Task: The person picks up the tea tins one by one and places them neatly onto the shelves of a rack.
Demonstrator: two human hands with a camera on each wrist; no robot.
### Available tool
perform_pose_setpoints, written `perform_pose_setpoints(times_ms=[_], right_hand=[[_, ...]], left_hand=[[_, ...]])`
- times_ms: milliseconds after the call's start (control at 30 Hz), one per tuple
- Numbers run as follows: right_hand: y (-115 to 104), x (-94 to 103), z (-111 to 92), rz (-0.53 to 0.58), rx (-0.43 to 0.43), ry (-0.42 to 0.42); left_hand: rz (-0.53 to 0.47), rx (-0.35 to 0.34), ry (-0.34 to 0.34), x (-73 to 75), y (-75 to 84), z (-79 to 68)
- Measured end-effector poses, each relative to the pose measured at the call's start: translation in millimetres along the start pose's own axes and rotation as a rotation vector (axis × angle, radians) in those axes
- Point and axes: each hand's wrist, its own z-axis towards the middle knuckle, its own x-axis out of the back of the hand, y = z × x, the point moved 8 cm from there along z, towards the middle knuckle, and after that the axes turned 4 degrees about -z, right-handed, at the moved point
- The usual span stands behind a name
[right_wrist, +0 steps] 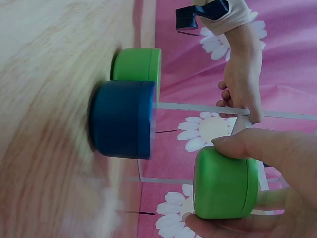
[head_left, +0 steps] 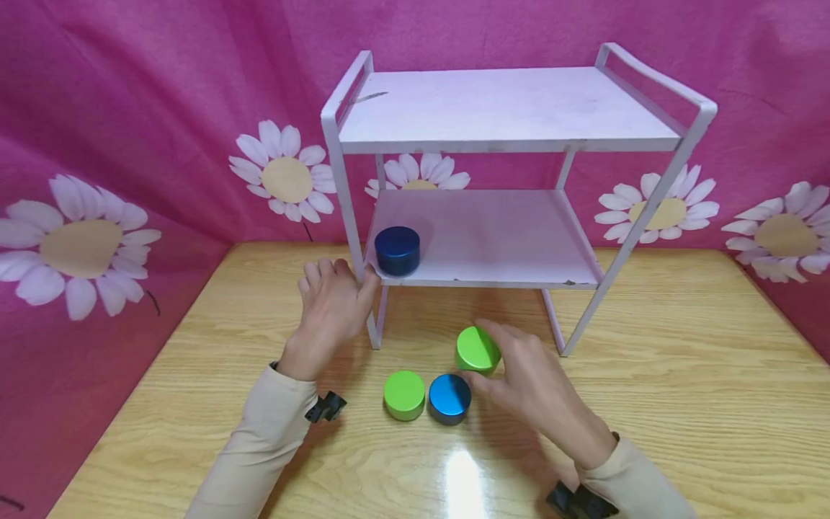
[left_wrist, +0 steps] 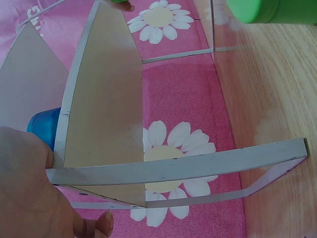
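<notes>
Lower centre, the right hand (head_left: 538, 382) grips a glossy green cylindrical container (head_left: 478, 349), best kept level; centre-left, the left hand (head_left: 332, 306) grips the white metal-looking rack (head_left: 499, 234).

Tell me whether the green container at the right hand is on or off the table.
Off: the right wrist view shows the right hand gripping the green container above the table, higher than the standing blue container.
</notes>
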Motion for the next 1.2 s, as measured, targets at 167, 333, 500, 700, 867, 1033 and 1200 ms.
perform_pose_setpoints(times_ms=[167, 333, 500, 700, 867, 1033, 1200], right_hand=[[-1.8, 3.1, 3.8, 0.007, -0.005, -0.008], [-5.8, 7.6, 6.8, 0.012, 0.007, 0.007], [-10.2, 10.8, 8.6, 0.012, 0.002, 0.023], [-11.9, 10.9, 10.5, 0.006, -0.01, 0.019], [-13.1, 14.3, 12.4, 0.004, 0.008, 0.034], [-14.5, 16.7, 15.1, -0.012, 0.015, 0.036], [-16.1, 17.6, 16.3, -0.016, 0.02, 0.031]], left_hand=[[0.0, -0.005, 0.003, 0.0, 1.5, 1.3], [0.0, 0.0, 0.004, -0.3, 1.4, 1.3], [0.0, 0.003, 0.006, -0.4, 0.4, 0.8], [0.0, -0.002, 0.016, 0.5, 0.2, 0.4], [-0.004, -0.005, 0.017, 0.2, 0.5, 1.0], [0.005, 0.002, 0.013, -0.4, 0.5, 1.3], [0.006, 0.005, 0.013, -0.5, 0.2, 1.5]])
